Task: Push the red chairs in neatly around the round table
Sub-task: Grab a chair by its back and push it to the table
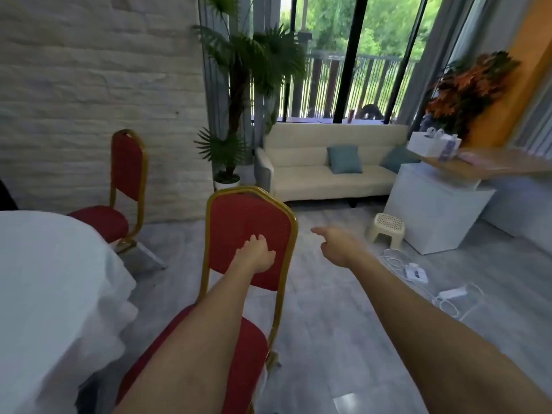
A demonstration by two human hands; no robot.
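A red chair with a gold frame (pixel 248 216) stands in front of me, its seat facing me and its back toward the sofa. My left hand (pixel 254 253) reaches over the seat and lies against the padded backrest, holding nothing. My right hand (pixel 336 243) hovers to the right of the backrest with fingers spread, touching nothing. The round table with a white cloth (pixel 44 270) fills the lower left. A second red chair (pixel 127 171) stands beyond it by the brick wall, seat turned toward the table.
A cream sofa (pixel 331 171) with blue cushions stands at the back under the window. A potted palm (pixel 230 162) is left of it. A white cabinet (pixel 433 210), a small plastic stool (pixel 386 230) and white cables (pixel 418 273) lie on the floor at right.
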